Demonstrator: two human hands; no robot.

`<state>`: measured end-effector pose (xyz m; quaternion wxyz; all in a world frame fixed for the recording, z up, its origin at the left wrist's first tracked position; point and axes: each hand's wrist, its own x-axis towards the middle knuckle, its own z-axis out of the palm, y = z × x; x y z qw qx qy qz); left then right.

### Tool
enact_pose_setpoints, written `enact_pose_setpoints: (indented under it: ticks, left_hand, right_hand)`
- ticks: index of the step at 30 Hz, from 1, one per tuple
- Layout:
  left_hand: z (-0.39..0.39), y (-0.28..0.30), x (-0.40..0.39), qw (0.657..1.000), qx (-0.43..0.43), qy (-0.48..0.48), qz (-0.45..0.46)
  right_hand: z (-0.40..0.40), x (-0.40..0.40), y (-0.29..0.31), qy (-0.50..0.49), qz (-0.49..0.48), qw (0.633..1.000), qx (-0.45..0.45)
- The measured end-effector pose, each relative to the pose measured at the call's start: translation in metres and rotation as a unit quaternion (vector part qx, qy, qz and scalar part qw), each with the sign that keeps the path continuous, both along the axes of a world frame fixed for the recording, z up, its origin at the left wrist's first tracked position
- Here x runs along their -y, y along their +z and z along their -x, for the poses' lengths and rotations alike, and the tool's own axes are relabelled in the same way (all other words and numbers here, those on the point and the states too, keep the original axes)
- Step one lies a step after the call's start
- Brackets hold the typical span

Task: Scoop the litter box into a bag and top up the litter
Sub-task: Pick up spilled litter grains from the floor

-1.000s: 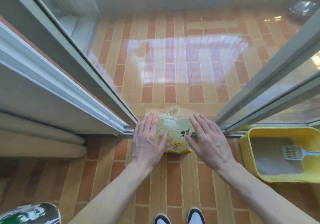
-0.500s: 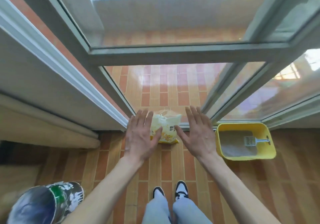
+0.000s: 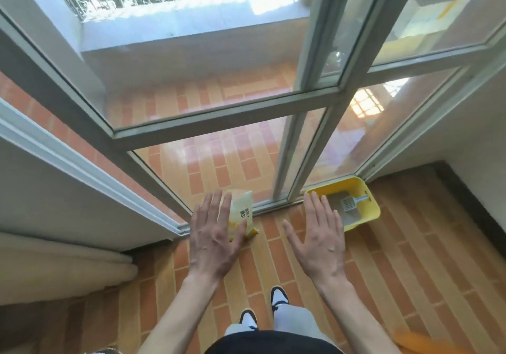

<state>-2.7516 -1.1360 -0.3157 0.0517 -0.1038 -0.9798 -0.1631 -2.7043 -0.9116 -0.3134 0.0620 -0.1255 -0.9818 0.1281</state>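
A yellow-and-white litter bag (image 3: 242, 214) stands on the tiled floor against the sliding door track. To its right sits a yellow litter box (image 3: 367, 211) with grey litter and a grey scoop (image 3: 351, 203) lying in it. My left hand (image 3: 212, 237) is spread flat, palm down, in front of the bag and covers its left side. My right hand (image 3: 319, 238) is spread flat too, between the bag and the box, covering the box's left corner. Neither hand holds anything.
Glass sliding door panels (image 3: 306, 145) stand just behind the bag and box. A rolled beige curtain (image 3: 63, 266) lies along the left. A white wall (image 3: 473, 145) closes the right side. My shoes (image 3: 262, 307) are on the brick-pattern floor.
The view has risen and pulled back as I stand up. My hands have spread apart and lifted away from the bag; the right hand has moved toward the litter box.
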Motion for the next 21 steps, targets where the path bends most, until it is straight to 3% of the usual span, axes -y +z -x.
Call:
enact_pose_setpoints:
  ticks: [7, 21]
  left_hand:
    - [-0.01, -0.004, -0.054, 0.989, 0.013, -0.147, 0.002]
    - [-0.067, 0.015, -0.227, 0.942, 0.005, -0.335, 0.023]
  right_hand:
    - [-0.055, -0.031, 0.014, -0.136, -0.008, 0.99, -0.019]
    - [-0.203, -0.148, 0.023, -0.352, -0.013, 0.935, -0.045]
